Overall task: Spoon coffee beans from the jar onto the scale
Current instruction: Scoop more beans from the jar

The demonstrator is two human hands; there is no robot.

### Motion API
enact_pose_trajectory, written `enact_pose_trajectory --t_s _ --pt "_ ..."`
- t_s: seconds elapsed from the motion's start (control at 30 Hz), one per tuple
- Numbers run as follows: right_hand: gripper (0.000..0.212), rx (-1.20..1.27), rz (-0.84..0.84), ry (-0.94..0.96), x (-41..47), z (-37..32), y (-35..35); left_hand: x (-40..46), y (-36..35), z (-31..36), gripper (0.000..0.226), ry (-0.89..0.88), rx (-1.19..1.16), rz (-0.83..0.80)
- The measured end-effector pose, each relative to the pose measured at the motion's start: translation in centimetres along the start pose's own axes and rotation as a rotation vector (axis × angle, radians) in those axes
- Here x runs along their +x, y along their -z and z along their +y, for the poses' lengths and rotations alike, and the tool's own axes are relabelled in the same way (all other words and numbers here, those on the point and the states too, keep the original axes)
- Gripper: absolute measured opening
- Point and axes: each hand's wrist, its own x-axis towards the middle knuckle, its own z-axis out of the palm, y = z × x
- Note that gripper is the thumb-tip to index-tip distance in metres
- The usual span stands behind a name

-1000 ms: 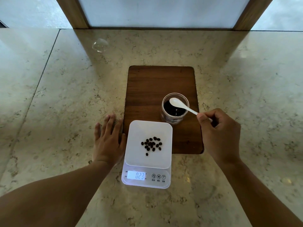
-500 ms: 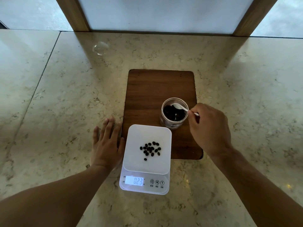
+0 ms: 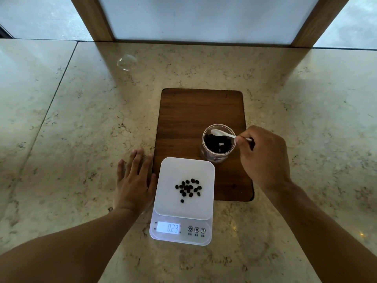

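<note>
A clear glass jar (image 3: pixel 217 158) with dark coffee beans stands on the wooden board (image 3: pixel 195 117). My right hand (image 3: pixel 265 158) pinches the handle of a small white spoon (image 3: pixel 221 133), whose bowl sits inside the jar's mouth above the beans. In front of the jar is a white digital scale (image 3: pixel 169 203) with a small heap of coffee beans (image 3: pixel 188 188) on its platform; its display reads 0.23. My left hand (image 3: pixel 133 182) lies flat on the counter, fingers apart, just left of the scale.
The marble counter (image 3: pixel 71 139) spreads out on all sides. A clear round lid (image 3: pixel 127 62) lies at the back left. A wooden-framed pane rises at the counter's far edge.
My right hand moved closer to the jar and the spoon's bowl went from above the rim into the jar's mouth. The left hand, the scale's beans and the reading stayed the same.
</note>
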Motion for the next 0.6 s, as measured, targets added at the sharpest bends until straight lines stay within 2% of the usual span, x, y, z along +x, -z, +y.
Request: enact_pose_trajectory --t_s 0.17,0.33,0.5,0.6 --pt "0.011 -0.033 -0.097 0.094 -0.19 -0.18 -0.45 -0.06 0.00 -0.07 0.062 -0.006 0.005 -0.007" --pt "0.012 -0.020 -0.092 0.090 -0.46 0.19 0.23 -0.08 0.03 -0.03 0.062 -0.006 0.003 -0.001" --pt "0.013 -0.082 -0.038 -0.022 0.08 0.11 0.38 -0.04 0.07 -0.02 0.063 -0.009 0.015 -0.004" --pt "0.013 -0.088 -0.072 -0.122 0.07 -0.25 -0.19 -0.05 0.15 0.03 0.063 -0.002 0.007 -0.006"
